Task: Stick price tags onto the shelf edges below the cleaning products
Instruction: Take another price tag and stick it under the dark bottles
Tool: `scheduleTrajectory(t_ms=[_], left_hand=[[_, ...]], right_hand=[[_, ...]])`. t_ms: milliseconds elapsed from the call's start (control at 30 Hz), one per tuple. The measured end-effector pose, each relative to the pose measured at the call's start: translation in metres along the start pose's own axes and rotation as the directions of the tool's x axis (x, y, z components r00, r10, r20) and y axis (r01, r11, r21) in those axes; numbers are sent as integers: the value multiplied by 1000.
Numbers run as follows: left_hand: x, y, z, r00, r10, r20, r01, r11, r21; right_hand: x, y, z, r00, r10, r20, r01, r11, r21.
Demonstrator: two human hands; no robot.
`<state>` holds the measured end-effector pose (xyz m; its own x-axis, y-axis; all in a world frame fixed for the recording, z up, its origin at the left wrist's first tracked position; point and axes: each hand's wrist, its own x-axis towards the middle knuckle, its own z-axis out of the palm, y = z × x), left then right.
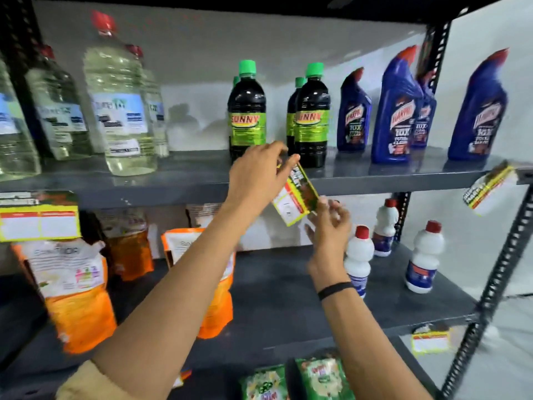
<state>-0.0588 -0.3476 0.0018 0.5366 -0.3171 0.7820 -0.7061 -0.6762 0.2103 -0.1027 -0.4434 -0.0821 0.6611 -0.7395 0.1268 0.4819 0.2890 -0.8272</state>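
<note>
A yellow, red and white price tag (pixel 294 197) hangs tilted in front of the grey upper shelf edge (pixel 161 187), just below the dark bottles with green caps (pixel 248 114). My left hand (pixel 259 171) pinches the tag's top corner against the edge. My right hand (pixel 328 220) holds its lower right corner with the fingertips. Another tag (pixel 39 217) is stuck on the same edge at far left, a third (pixel 490 187) hangs at the far right end, and a fourth (pixel 431 340) sits on the lower shelf edge.
Clear bottles with red caps (pixel 121 111) stand at upper left, blue cleaner bottles (pixel 398 111) at upper right. The middle shelf holds orange pouches (pixel 75 284) and white bottles (pixel 424 258). Green packets (pixel 323 379) lie below. A perforated black upright (pixel 496 284) bounds the right side.
</note>
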Motion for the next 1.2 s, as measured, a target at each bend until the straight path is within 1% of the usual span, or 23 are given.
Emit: scheduleTrajectory(t_ms=[67,167,300,433,500,533,600,667,733,767,833,900,1000,1100,1200], left_hand=[[4,5,9,1000,-28,2,27,996,84],[5,11,12,999,-42,-1,41,982,185],[9,22,12,993,-114,19,108,974,200],[15,33,11,982,-183,44,171,966,194],[16,34,10,973,-225,56,214,964,158],[14,34,9,969,-243,52,234,963,136],[6,32,6,966,-259,17,256,963,82],[-9,27,4,969,-243,-40,242,970,-12],[-28,22,4,966,-238,-103,223,965,-139],[-38,20,6,960,-249,-128,223,956,-188],[-53,18,12,949,-274,-155,235,944,-231],[-61,14,19,942,-295,-160,256,940,-228],[-65,6,27,937,-303,-172,272,945,-179],[-66,3,30,941,-292,-173,270,953,-138],[-64,2,31,938,-284,-199,273,959,-80]], right_hand=[[9,-3,-5,991,47,129,-49,999,11],[17,-6,-9,974,44,222,-41,999,-17],[25,-13,-12,955,130,266,-127,992,-26],[32,-27,-15,933,232,276,-241,971,-2],[34,-36,-16,926,233,296,-239,971,-17],[36,-40,-18,927,202,315,-200,979,-39],[39,-45,-22,925,85,369,-47,993,-110],[43,-49,-29,899,-93,428,198,958,-208],[50,-50,-37,828,-271,491,460,829,-318],[53,-50,-40,785,-321,529,548,759,-351],[57,-49,-44,703,-371,607,669,635,-386],[61,-47,-45,636,-392,664,745,535,-398],[66,-43,-45,578,-405,709,800,449,-397],[67,-40,-44,551,-397,734,826,385,-412],[66,-39,-43,553,-402,730,830,347,-438]])
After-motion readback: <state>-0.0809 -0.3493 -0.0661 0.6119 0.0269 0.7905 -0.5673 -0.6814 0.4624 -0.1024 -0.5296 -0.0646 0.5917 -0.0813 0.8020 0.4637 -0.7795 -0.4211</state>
